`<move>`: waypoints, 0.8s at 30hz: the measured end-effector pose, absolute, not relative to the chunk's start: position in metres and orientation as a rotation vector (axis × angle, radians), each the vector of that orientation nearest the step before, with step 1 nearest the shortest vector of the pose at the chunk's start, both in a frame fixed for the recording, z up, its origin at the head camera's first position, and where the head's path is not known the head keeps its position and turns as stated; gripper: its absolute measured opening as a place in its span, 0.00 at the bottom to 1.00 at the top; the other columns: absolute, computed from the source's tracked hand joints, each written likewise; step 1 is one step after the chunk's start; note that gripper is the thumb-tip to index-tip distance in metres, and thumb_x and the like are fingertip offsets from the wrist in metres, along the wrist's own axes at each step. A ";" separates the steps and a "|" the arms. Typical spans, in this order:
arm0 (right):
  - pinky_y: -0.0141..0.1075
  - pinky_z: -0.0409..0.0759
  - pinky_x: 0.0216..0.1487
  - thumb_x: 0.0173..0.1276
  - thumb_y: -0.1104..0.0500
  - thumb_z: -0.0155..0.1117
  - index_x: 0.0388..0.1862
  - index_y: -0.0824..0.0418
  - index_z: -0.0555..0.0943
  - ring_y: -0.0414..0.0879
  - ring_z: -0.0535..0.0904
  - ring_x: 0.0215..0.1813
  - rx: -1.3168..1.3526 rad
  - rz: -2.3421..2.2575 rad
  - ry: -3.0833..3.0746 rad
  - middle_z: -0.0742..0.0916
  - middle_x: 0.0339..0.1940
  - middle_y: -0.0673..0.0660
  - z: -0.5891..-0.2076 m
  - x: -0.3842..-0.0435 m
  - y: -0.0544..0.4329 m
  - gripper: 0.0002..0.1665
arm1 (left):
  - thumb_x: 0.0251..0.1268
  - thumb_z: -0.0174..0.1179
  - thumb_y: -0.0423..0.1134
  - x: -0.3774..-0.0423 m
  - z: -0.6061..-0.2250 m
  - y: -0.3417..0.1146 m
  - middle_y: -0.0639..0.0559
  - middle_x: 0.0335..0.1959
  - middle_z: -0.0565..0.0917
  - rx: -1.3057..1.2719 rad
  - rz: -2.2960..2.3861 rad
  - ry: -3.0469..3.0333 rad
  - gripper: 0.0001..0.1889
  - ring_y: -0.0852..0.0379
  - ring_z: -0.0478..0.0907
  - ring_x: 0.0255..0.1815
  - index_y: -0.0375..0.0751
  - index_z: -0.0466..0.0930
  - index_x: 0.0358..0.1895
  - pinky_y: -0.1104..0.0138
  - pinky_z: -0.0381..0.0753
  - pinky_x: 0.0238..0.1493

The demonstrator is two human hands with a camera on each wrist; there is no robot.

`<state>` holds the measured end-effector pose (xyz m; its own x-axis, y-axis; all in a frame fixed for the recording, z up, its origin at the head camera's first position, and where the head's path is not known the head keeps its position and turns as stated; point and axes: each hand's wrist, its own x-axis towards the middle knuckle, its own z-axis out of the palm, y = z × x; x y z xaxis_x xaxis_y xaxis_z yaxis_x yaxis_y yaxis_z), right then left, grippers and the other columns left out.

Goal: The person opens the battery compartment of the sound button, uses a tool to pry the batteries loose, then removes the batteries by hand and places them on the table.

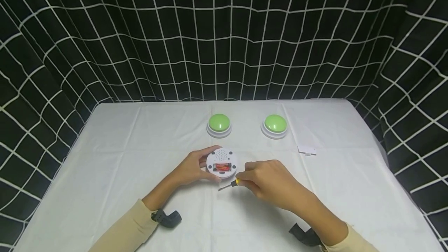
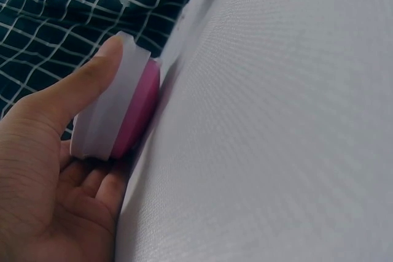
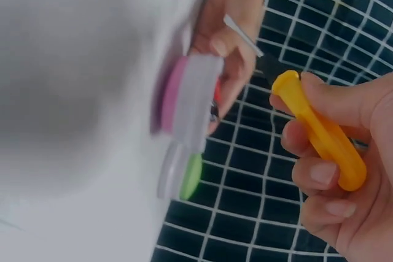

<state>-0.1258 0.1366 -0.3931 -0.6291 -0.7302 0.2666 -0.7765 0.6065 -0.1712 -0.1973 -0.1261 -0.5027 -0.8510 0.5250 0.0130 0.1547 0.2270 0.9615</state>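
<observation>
A round white push-button buzzer [image 1: 221,154] lies upside down, its pink dome [image 2: 138,111] against the cloth. Its open battery compartment holds red batteries [image 1: 222,167], beside a dotted speaker grille. My left hand [image 1: 190,168] grips the buzzer by its left side, thumb on the near rim and fingers around the far side. In my right hand [image 1: 273,180] is a small screwdriver [image 3: 322,130] with a yellow handle, held between thumb and curled fingers. Its flat metal tip points left, just in front of the buzzer and apart from it.
Two green-domed buzzers [image 1: 219,123] [image 1: 275,123] stand upright farther back on the white cloth [image 1: 168,127]. A small white battery cover [image 1: 307,150] lies to the right. Behind the table hangs a black curtain [image 1: 224,49] with a white grid.
</observation>
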 end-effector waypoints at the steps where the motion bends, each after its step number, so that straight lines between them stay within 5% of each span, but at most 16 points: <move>1: 0.25 0.63 0.20 0.65 0.56 0.74 0.34 0.49 0.90 0.31 0.63 0.20 1.259 0.409 -2.656 0.73 0.20 0.40 -0.395 -0.125 0.135 0.01 | 0.43 0.83 0.35 -0.197 -0.503 -0.126 0.45 0.72 0.73 0.638 1.661 2.189 0.52 0.50 0.75 0.68 0.42 0.64 0.77 0.67 0.75 0.67; 11: 0.22 0.64 0.21 0.66 0.55 0.73 0.35 0.52 0.90 0.30 0.64 0.21 1.251 0.492 -2.647 0.78 0.22 0.40 -0.413 -0.116 0.121 0.02 | 0.44 0.82 0.35 -0.195 -0.500 -0.126 0.46 0.73 0.72 0.634 1.660 2.182 0.52 0.50 0.74 0.70 0.42 0.64 0.77 0.66 0.75 0.68; 24: 0.29 0.80 0.31 0.66 0.56 0.73 0.37 0.52 0.89 0.34 0.80 0.31 1.256 0.540 -2.643 0.87 0.32 0.42 -0.428 -0.111 0.109 0.02 | 0.43 0.83 0.35 -0.196 -0.503 -0.127 0.47 0.73 0.72 0.628 1.671 2.166 0.53 0.51 0.74 0.69 0.43 0.64 0.77 0.68 0.76 0.66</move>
